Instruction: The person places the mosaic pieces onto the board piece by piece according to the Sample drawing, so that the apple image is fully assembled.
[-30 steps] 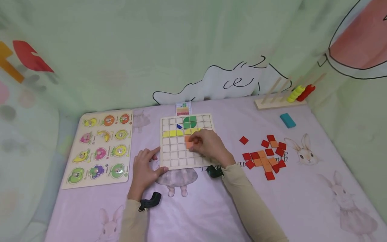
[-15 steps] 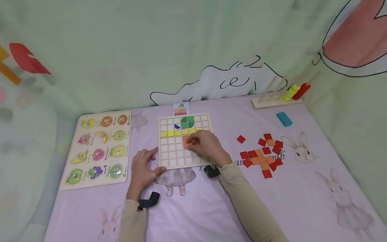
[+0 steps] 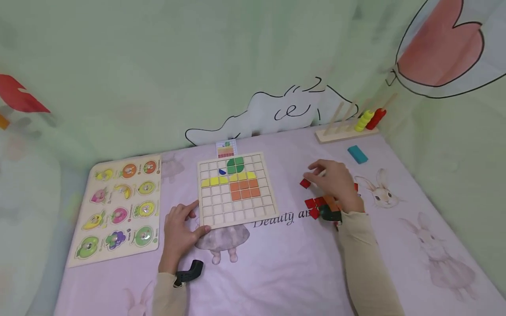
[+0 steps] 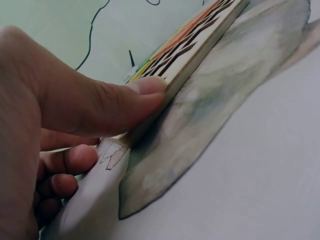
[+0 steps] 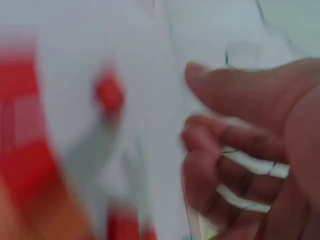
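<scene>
My left hand [image 3: 179,226] grips the near left corner of a wooden grid board [image 3: 209,207]. The thumb lies on the front edge in the left wrist view, the index finger along the left side. Green pieces [image 3: 236,165], a small blue piece [image 3: 222,171], a row of yellow pieces [image 3: 213,181] and a block of orange square tiles [image 3: 245,188] sit in the grid. Right of the board, my right hand [image 3: 334,182] hovers over loose tiles, fingers loosely bent and holding nothing. A lone red tile [image 3: 305,183] lies just below its fingertips; the hand hides part of the tile pile [image 3: 311,203].
A pattern card [image 3: 226,149] lies behind the board. To the left is a fruit puzzle board [image 3: 92,219]. At the back right stand a wooden peg rack [image 3: 336,137] with yellow and red beads and a teal block [image 3: 357,154]. A curtain rises behind the table.
My right hand has left the board and moved right to the loose tiles, uncovering the block of orange tiles. The left hand keeps its grip on the corner. The head view has turned right.
</scene>
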### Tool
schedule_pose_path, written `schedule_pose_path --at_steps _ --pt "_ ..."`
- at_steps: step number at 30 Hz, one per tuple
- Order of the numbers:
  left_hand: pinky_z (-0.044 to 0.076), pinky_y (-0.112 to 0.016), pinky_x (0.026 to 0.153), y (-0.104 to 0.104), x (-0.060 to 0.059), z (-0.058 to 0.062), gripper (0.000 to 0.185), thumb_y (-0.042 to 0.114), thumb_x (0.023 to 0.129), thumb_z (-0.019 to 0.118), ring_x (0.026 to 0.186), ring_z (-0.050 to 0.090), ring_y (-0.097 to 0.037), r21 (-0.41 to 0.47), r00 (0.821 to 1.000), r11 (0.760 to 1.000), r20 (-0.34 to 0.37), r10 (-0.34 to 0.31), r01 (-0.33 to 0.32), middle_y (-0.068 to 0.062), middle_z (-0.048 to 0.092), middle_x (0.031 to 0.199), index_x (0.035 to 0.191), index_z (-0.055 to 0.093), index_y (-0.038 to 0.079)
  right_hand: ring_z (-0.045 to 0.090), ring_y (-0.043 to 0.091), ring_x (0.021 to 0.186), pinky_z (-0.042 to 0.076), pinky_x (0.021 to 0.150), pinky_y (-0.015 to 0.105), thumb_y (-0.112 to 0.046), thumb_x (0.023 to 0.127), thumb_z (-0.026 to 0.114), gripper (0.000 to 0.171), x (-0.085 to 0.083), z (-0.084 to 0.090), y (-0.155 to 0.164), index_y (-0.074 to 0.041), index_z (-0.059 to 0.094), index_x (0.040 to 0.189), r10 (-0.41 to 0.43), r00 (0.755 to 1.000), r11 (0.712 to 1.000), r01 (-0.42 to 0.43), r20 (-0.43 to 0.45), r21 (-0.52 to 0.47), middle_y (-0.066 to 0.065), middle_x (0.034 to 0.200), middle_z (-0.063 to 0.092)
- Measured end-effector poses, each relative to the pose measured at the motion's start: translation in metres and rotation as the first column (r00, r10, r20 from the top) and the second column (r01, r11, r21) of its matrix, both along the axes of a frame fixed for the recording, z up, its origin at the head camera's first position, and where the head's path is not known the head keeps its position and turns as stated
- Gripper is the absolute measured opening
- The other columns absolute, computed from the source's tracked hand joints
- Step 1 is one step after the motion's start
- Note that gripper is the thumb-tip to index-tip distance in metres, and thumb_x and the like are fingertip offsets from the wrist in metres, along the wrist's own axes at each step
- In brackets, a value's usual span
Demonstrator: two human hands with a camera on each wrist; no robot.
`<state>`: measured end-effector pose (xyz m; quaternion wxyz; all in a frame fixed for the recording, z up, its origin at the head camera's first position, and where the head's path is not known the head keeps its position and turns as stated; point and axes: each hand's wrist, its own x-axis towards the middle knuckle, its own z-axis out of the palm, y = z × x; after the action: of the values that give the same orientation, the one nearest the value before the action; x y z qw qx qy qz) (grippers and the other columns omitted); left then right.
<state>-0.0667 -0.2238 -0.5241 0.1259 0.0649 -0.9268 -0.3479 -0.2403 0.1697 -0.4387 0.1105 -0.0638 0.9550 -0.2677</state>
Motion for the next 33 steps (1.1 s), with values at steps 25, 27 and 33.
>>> schedule_pose_path --at_steps 25,27,33 --pt "0.029 -0.039 0.083 -0.010 0.014 0.003 0.075 0.021 0.067 0.093 0.088 0.041 -0.018 0.031 0.999 0.998 0.010 0.048 -0.048 -0.005 0.056 0.090 0.137 0.070 0.004 0.060 0.030 0.086 0.052 0.065 0.033 -0.030 0.096 0.077 0.044 -0.012 -0.007 0.067 0.001 0.057 0.122 -0.078 0.981 0.997 0.073 0.177 0.032 0.019 0.101 0.067" --pt "0.029 -0.039 0.083 -0.008 0.010 0.003 0.076 0.020 0.066 0.094 0.088 0.041 -0.018 0.034 0.999 0.999 0.003 0.035 -0.035 -0.006 0.056 0.090 0.137 0.071 0.004 0.061 0.028 0.081 0.053 0.063 0.032 -0.032 0.100 0.073 0.044 -0.010 -0.010 0.068 0.000 0.057 0.126 -0.081 0.988 0.996 0.086 0.132 -0.032 0.020 0.102 0.068" --pt "0.031 -0.040 0.083 -0.001 0.002 0.001 0.077 0.025 0.066 0.095 0.087 0.042 -0.018 0.023 1.000 1.000 0.004 0.003 -0.003 -0.006 0.056 0.089 0.135 0.071 0.003 0.070 0.029 0.076 0.056 0.061 0.030 -0.043 0.099 0.074 0.043 0.000 -0.019 0.041 -0.009 0.069 0.123 -0.163 0.986 0.959 0.151 -0.031 -0.239 0.018 0.100 0.076"
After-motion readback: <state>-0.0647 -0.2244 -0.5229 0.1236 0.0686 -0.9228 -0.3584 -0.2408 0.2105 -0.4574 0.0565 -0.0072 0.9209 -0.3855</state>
